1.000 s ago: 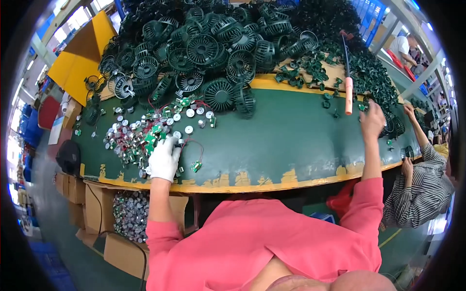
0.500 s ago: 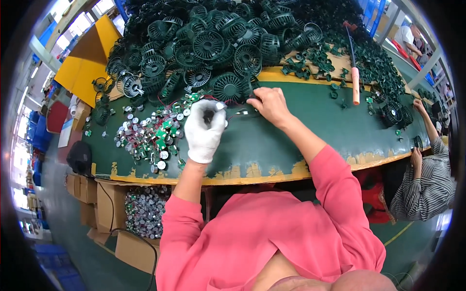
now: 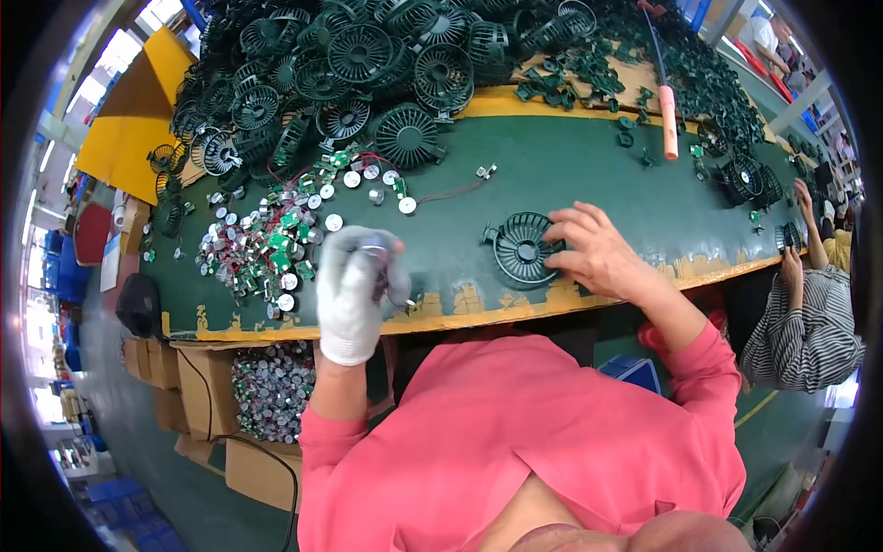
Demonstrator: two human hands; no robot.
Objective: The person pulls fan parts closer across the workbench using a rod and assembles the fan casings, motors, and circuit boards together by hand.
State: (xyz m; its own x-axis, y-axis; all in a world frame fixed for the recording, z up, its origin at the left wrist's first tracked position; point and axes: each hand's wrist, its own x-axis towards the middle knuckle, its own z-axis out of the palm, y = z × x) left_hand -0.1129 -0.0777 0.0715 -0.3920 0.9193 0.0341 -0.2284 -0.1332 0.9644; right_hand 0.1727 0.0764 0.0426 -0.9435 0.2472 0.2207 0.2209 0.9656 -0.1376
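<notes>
Resting near the desk's front edge, a dark green fan grille now lies under the bare right hand, fingers spread on its rim; half a second ago that hand reached toward the grille heap. The gloved left hand has drawn back, curled around a small motor. Below the desk's left end stand brown cardboard boxes, with yellow boards at far left.

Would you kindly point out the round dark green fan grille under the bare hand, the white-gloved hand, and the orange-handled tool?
Round dark green fan grille [image 3: 522, 248], head view, central hub.
White-gloved left hand [image 3: 354, 290], head view, back of glove.
Orange-handled tool [image 3: 668, 121], head view, orange grip.
</notes>
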